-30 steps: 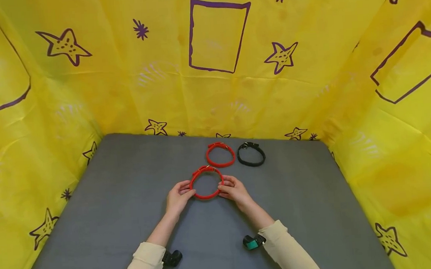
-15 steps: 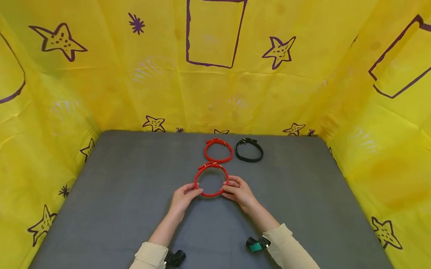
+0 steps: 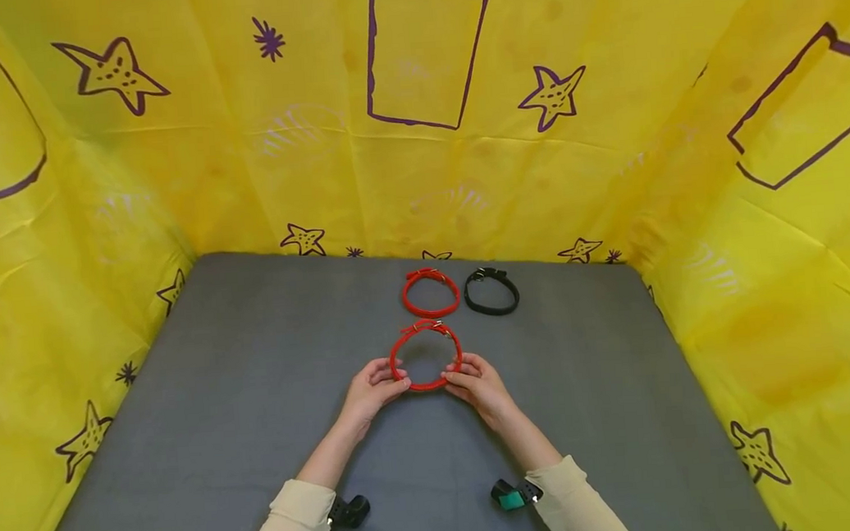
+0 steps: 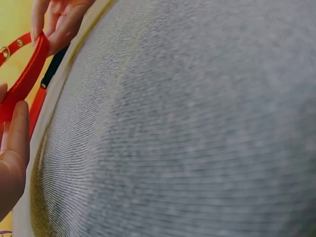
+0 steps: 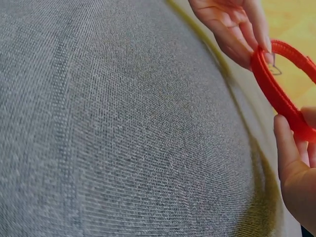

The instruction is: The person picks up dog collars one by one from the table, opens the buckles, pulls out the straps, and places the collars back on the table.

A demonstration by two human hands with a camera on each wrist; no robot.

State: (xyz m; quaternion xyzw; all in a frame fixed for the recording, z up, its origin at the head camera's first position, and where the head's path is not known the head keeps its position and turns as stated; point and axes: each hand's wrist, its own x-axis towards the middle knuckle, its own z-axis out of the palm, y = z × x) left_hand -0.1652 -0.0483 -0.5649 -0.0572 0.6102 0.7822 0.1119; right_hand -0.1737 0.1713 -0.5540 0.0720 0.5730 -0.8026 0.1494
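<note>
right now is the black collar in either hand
No, the black collar lies on the grey surface beside the farther red collar, while the left hand and right hand hold the nearer red collar.

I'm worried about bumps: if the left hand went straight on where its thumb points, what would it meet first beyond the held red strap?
Probably the right hand, gripping the other side of the red strap; the left hand points its thumb that way, though depth is unclear.
</note>
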